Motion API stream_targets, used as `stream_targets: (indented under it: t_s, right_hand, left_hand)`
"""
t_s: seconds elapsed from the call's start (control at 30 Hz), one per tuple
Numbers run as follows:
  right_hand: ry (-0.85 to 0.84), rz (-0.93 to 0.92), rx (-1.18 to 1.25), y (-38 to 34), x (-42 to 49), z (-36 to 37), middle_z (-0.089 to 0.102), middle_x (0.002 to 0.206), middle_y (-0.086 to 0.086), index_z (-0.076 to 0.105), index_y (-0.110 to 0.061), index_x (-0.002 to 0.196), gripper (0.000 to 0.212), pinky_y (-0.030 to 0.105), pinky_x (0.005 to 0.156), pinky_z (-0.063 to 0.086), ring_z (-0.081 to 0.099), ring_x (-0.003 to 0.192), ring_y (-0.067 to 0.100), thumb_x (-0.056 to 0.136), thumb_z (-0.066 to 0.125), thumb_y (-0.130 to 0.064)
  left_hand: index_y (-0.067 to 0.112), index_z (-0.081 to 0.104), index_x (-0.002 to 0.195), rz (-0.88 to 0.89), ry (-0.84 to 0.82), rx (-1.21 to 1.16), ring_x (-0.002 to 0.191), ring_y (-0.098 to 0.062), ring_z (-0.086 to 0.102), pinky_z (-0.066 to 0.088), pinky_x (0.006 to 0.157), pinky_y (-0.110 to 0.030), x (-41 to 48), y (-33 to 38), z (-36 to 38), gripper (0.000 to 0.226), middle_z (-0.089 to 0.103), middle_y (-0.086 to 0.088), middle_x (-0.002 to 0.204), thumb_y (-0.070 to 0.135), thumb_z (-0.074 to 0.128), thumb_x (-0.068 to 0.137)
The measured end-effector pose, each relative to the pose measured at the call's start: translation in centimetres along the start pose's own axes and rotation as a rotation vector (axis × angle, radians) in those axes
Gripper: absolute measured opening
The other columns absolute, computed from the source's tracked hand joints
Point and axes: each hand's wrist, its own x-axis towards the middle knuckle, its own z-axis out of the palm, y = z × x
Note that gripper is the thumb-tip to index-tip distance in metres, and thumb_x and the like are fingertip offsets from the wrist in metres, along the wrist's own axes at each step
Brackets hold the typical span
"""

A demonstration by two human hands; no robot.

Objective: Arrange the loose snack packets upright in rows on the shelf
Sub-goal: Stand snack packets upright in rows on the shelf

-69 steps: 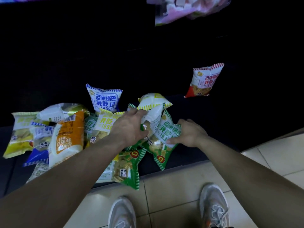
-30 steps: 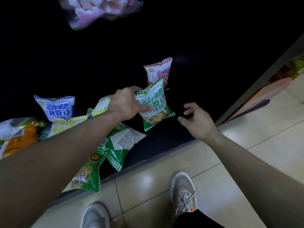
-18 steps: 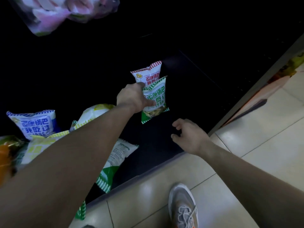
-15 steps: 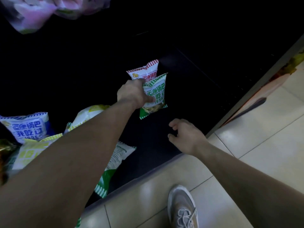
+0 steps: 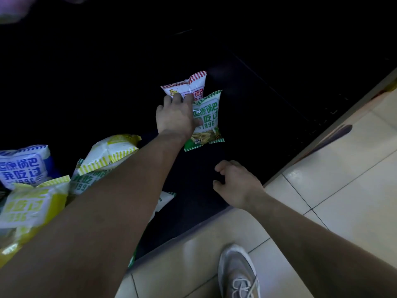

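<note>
Backing green packet (image 5: 207,117) — red packet (image 5: 189,87), loose packets (image 5: 23,164) left

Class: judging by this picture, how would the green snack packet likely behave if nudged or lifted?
The green packet looks puffed with air, so probably light and crushable. Upright on a narrow crimped edge, it may tip if nudged; the red packet behind might prop it.
</note>
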Motion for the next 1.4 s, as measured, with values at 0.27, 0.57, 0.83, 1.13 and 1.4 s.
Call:
stream_targets:
  t_s: [0.27,0.57,0.83,1.13,1.4]
  right_hand:
    - [-0.037,-0.012,-0.105,-1.4,-1.2,-2.1,0.040,0.141,0.006,0.042,-0.024,0.142,0.051,0.040,0.098,0.047,0.050,0.122,0.026,0.094,0.055,-0.038]
    - [0.029,-0.172,-0.249,-8.8,-5.3,-9.7,0.045,0.128,0.007,0.045,-0.020,0.137,0.051,0.041,0.089,0.049,0.051,0.110,0.027,0.091,0.059,-0.039]
    - [-0.006,-0.358,-0.375,-16.5,-8.5,-7.8,0.042,0.136,0.005,0.040,-0.021,0.143,0.058,0.042,0.094,0.047,0.049,0.118,0.027,0.092,0.058,-0.042]
    - [-0.159,-0.341,-0.366,-19.2,-7.7,7.9,0.029,0.143,0.006,0.034,-0.022,0.145,0.072,0.045,0.097,0.043,0.033,0.127,0.033,0.085,0.063,-0.049]
    - [-0.062,-0.330,-0.413,-18.0,-6.4,13.9,0.017,0.141,0.005,0.023,-0.024,0.140,0.095,0.041,0.082,0.050,0.025,0.126,0.033,0.069,0.082,-0.047]
  left_hand:
    - [0.023,0.032,0.145,0.024,-0.011,-0.043,0.128,-0.030,0.037,0.038,0.099,-0.045,-1.6,-2.1,-3.5,0.090,0.042,-0.007,0.141,0.066,0.067,0.074]
    - [0.027,0.031,0.148,0.033,-0.224,0.102,0.130,-0.025,0.038,0.040,0.100,-0.041,-12.8,-11.2,-12.1,0.085,0.042,-0.002,0.144,0.068,0.058,0.079]
    - [0.025,0.022,0.152,0.001,-0.350,0.118,0.137,-0.027,0.032,0.041,0.102,-0.044,-23.1,-17.1,-14.4,0.084,0.031,-0.004,0.153,0.065,0.053,0.086]
    - [0.028,0.021,0.151,0.048,-0.458,0.075,0.133,-0.027,0.036,0.046,0.097,-0.046,-27.8,-22.5,-11.7,0.082,0.035,-0.003,0.148,0.063,0.055,0.085]
    - [0.023,0.023,0.152,-0.044,-0.408,-0.066,0.138,-0.028,0.031,0.040,0.105,-0.047,-26.6,-24.9,-9.5,0.080,0.030,-0.005,0.153,0.057,0.057,0.089]
